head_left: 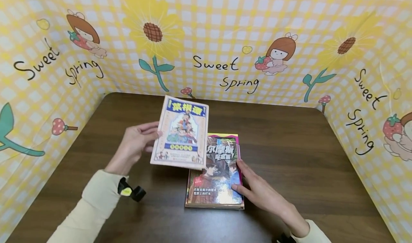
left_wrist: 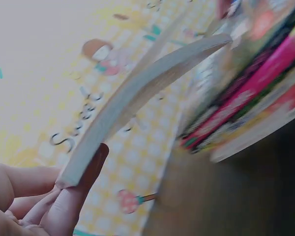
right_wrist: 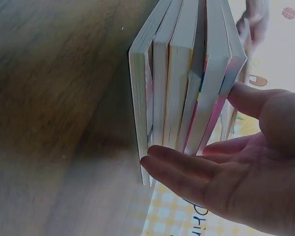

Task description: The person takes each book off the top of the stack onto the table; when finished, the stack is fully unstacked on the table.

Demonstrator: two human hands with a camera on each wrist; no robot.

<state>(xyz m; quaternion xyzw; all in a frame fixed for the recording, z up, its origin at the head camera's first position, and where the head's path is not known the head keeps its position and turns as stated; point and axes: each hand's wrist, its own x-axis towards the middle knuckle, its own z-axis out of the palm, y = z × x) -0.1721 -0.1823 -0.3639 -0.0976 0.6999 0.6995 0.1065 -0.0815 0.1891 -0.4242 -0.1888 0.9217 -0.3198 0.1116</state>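
In the head view my left hand [head_left: 138, 141] pinches a pale-covered book [head_left: 183, 134] by its left edge, thumb on the cover. The book is raised over the table and overlaps the upper left of a stack of books [head_left: 219, 175]. In the left wrist view the held book [left_wrist: 137, 93] bends in a slight curve between thumb and fingers [left_wrist: 83, 191]. On the stack's right side rests my right hand [head_left: 257, 191], its fingers fairly straight. The right wrist view shows these fingers [right_wrist: 187, 172] lying along the edges of several stacked books [right_wrist: 182, 78], thumb near the top one.
A dark brown wooden table [head_left: 289, 146] lies under the stack. Yellow checked cloth [head_left: 206, 32] with flowers and cartoon girls stands around its back and sides. A black wrist strap [head_left: 132, 191] sits at the left sleeve.
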